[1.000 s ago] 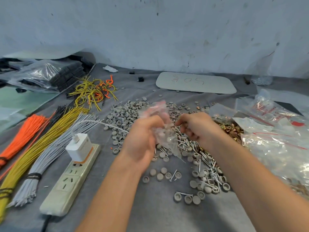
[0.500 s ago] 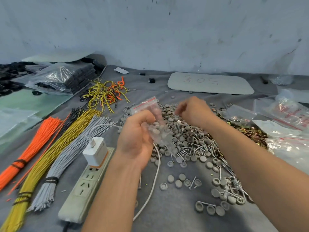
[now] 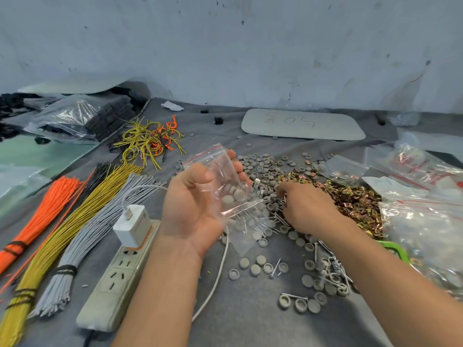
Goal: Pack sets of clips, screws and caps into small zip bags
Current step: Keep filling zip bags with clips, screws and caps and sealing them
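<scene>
**Bag held above the parts pile**

Wire bundles [image 3: 62, 221] run off the left edge. Left hand [image 3: 190, 211], palm up, grasps a clear zip bag [image 3: 230, 194] holding grey caps [image 3: 235, 196]. Right hand [image 3: 305, 209] reaches into the screws [image 3: 278, 219], fingertips hidden; its grasp cannot be told. Brass clips [image 3: 350, 199] lie partly under bags [image 3: 423, 229] at the right

1. Wire bundles [image 3: 62, 221] lie far left on worktop [image 3: 250, 326]; power strip [image 3: 117, 279] just right of them, charger [image 3: 132, 225] plugged in.
2. Caps [image 3: 263, 169] scattered centre; screws [image 3: 328, 269] among nearer ones.
3. Clips [image 3: 350, 199] right of caps; stack of bags [image 3: 426, 221] further right.
4. Zip bag [image 3: 225, 186] in left hand [image 3: 193, 211], w/ caps inside.
5. Right hand [image 3: 308, 209] down on screws, btwn caps & clips.
</scene>
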A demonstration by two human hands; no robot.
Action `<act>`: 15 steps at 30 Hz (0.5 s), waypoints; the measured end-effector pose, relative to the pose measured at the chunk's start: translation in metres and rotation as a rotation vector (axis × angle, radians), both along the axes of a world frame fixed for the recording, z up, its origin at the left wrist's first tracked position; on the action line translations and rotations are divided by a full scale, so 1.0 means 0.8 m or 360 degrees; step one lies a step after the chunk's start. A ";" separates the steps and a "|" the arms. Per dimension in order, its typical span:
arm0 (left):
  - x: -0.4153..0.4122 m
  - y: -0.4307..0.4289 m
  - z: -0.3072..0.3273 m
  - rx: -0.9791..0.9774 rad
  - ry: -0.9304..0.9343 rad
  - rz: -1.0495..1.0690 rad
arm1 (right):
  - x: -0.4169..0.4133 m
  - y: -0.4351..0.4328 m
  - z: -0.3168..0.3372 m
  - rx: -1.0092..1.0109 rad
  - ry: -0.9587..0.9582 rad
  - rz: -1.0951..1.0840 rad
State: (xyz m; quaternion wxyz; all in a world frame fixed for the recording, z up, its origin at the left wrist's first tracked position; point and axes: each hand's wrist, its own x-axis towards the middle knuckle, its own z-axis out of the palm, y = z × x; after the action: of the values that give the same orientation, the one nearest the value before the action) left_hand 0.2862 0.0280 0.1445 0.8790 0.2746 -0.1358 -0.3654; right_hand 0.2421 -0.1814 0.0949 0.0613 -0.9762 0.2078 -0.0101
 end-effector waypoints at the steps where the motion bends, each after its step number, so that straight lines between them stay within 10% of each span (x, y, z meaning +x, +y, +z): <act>1: -0.002 -0.003 0.001 0.0098 -0.0048 0.0030 | 0.000 -0.003 -0.002 0.0008 -0.0005 -0.0015; 15: 0.004 0.002 -0.001 0.0521 -0.0240 0.0273 | -0.016 -0.009 0.012 -0.0180 -0.0174 -0.0113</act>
State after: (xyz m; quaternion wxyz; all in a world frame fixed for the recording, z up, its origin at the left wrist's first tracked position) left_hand 0.2897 0.0296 0.1438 0.8378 0.4512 -0.1161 -0.2847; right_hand 0.2289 -0.1889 0.1046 0.0171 -0.9681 0.2377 -0.0772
